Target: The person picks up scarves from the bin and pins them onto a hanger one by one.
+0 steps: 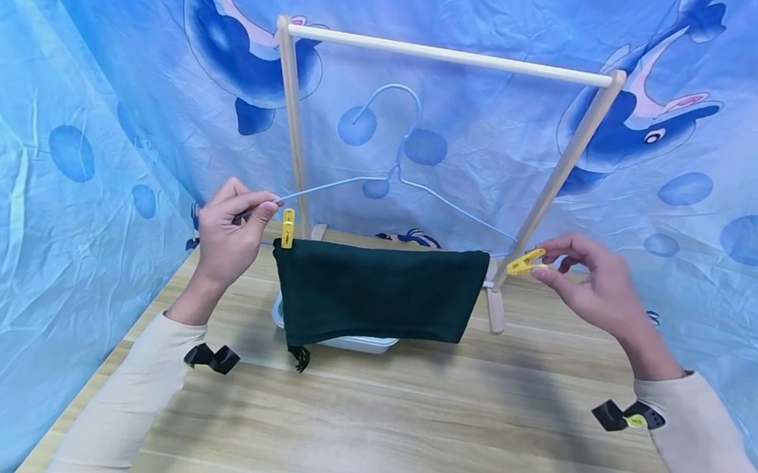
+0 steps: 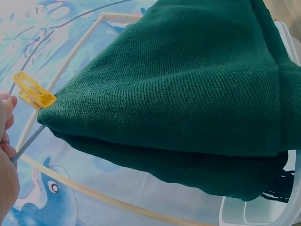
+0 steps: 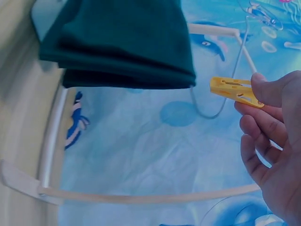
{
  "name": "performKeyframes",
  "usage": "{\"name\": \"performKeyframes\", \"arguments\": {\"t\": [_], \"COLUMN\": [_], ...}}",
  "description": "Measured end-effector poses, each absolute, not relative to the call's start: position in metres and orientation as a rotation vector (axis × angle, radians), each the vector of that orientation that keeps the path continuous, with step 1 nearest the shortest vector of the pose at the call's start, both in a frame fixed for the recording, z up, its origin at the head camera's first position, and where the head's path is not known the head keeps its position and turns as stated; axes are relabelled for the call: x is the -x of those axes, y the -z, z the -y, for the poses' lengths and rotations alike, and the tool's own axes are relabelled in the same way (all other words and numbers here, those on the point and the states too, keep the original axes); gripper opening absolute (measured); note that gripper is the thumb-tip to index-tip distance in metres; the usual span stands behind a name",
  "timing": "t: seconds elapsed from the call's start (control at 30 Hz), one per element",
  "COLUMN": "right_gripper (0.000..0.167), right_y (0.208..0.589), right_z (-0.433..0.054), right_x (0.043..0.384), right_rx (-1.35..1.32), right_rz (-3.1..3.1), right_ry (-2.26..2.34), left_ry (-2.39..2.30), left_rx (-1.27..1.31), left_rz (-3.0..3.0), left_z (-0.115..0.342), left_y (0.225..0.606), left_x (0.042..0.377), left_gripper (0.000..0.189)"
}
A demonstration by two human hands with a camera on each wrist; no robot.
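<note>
A folded dark green cloth (image 1: 380,294), with a black tassel (image 1: 299,357) at its lower left corner, hangs over the bottom bar of a light blue wire hanger (image 1: 453,209). Pinched in my left hand (image 1: 232,230) is the hanger's left end. Close by, a yellow clothespin (image 1: 287,229) clips the cloth's upper left corner; the left wrist view shows this clothespin (image 2: 35,92) too. Between thumb and fingers, my right hand (image 1: 590,283) pinches a second yellow clothespin (image 3: 235,89), just off the cloth's right corner and apart from it.
Behind the hanger stands a wooden rack with a white top rail (image 1: 447,54). Beneath the cloth, a white tray (image 1: 358,343) sits on the wood-grain table (image 1: 367,433). Blue sheeting (image 1: 78,86) with dolphin prints encloses the back and sides.
</note>
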State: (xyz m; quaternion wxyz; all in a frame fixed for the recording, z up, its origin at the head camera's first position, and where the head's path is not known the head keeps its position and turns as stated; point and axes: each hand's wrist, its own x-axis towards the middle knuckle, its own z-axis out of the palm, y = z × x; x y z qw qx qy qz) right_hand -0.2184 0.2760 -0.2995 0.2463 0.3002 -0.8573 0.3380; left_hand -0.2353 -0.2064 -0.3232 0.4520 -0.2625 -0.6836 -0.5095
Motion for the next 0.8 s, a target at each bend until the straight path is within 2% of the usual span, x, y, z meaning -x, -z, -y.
{"name": "performKeyframes", "arguments": {"t": [0.3,0.8], "right_gripper": [0.026,0.020], "right_y": [0.275,0.280], "right_z": [-0.261,-0.242], "right_x": [0.225,0.243], "right_rx": [-0.865,-0.990], "right_rz": [2.243,2.172], "right_ry": [-0.865,-0.833], "left_ry": [1.254,1.263], "left_rx": [0.645,0.659], "left_rz": [1.688,1.686], "left_z": [0.206,0.206], "left_y": [0.323,0.320], "left_x": [0.235,0.236], "left_gripper": [0.011,0.014]}}
